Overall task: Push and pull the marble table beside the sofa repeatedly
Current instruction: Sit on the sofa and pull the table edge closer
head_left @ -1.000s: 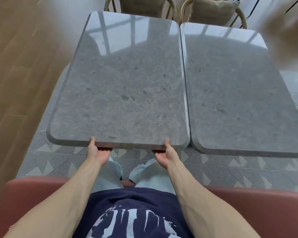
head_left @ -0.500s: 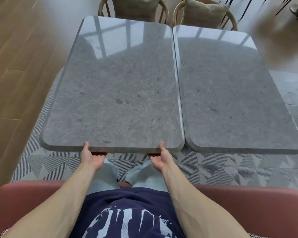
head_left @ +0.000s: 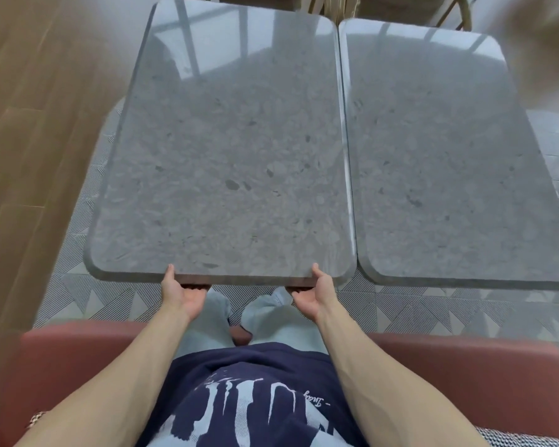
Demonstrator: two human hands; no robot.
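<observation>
A grey speckled marble table [head_left: 226, 150] with rounded corners stands straight ahead of me over a patterned rug. My left hand [head_left: 181, 293] grips its near edge left of centre, thumb on top and fingers curled underneath. My right hand [head_left: 313, 293] grips the same edge further right in the same way. The fingers of both hands are hidden under the slab. I sit on a reddish-pink sofa [head_left: 465, 382], with my knees just under the table's near edge.
A second, matching marble table [head_left: 449, 150] stands directly to the right, its long side almost touching the first. Wooden floor [head_left: 29, 124] runs along the left. Chairs with cushions [head_left: 400, 8] stand behind the tables. A patterned rug [head_left: 433, 314] lies beneath.
The gripped table's near edge sits nearer to me than the neighbouring table's edge, whereas a second ago it lay ahead of it. Both hands have kept their hold.
</observation>
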